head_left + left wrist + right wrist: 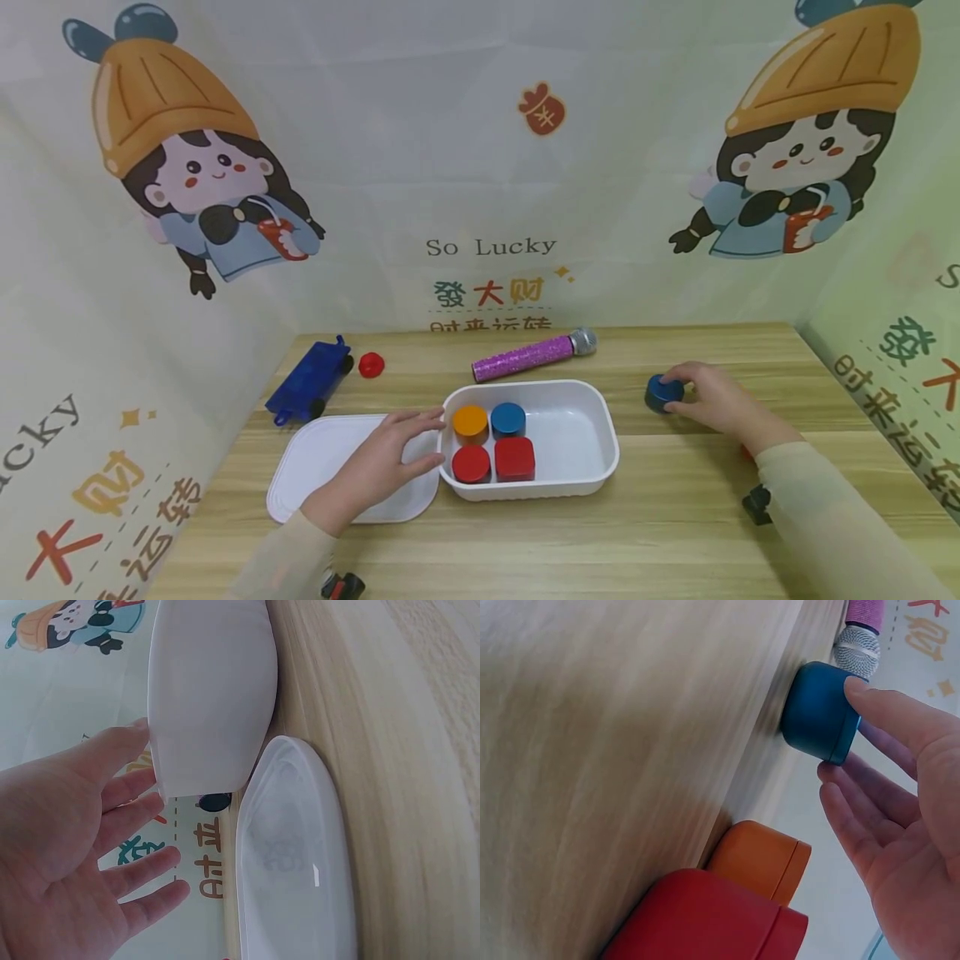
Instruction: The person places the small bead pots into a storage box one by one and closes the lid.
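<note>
My right hand (712, 402) pinches a small blue round tin (663, 395) between thumb and fingers, right of the white box. The right wrist view shows the tin (817, 709) close against the tabletop. My left hand (384, 457) has its fingers extended, fingertips right at the left rim of the white box (573, 437). Inside the box's left half sit an orange round tin (470, 424), a blue round tin (508, 418), a red round tin (471, 464) and a red squarish tin (515, 459). Beneath my left hand lies a white lid (315, 467).
Behind the box lies a purple glitter microphone (528, 357). A blue toy cart (311, 379) and a small red piece (371, 364) are at the back left. An orange tin (754, 859) and a red tin (705, 919) stand near my right hand, mostly hidden by my arm in the head view.
</note>
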A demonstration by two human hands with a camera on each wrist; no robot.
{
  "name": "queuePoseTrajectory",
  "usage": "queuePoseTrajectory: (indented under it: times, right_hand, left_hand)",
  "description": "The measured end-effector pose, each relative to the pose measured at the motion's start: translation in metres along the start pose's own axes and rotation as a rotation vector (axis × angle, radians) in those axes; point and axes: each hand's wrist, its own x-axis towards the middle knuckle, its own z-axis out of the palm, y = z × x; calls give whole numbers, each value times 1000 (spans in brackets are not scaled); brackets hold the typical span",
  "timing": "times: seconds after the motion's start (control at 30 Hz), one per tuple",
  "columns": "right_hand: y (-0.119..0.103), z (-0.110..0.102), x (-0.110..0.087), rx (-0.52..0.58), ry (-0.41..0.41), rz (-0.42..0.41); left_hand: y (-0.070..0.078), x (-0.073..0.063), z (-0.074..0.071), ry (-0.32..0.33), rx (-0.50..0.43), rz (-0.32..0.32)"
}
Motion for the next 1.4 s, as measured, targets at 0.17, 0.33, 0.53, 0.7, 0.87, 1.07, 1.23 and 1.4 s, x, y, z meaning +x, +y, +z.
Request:
queuePoseTrajectory:
  times: [0.17, 0.33, 0.53, 0.7, 0.87, 1.07, 1.23, 1.4]
  right_hand:
    - [2, 1, -1, 11, 12, 22]
    - [0, 2, -4, -7, 43, 4]
    - [-17, 0, -4, -4, 74, -55]
    - [-44, -7, -2, -10, 74, -75]
    - [-72, -11, 1, 0, 76, -105]
    - [-101, -10, 9, 26, 54, -106]
    - [-117, 4, 22, 51, 5, -148]
    - [-124, 24, 35, 46, -75, -200]
  left_hand:
    - [1, 1, 0, 1, 1, -2]
    - [1, 1, 1, -6, -7, 8]
    - [1, 1, 1, -5, -12, 5]
    - [0, 0, 2, -4, -15, 3]
    - [-2, 0, 3, -2, -12, 13]
    - [-3, 1, 2, 7, -3, 21]
    - [-3, 0, 0, 4, 0, 17]
    - [-2, 0, 0, -7, 3, 15]
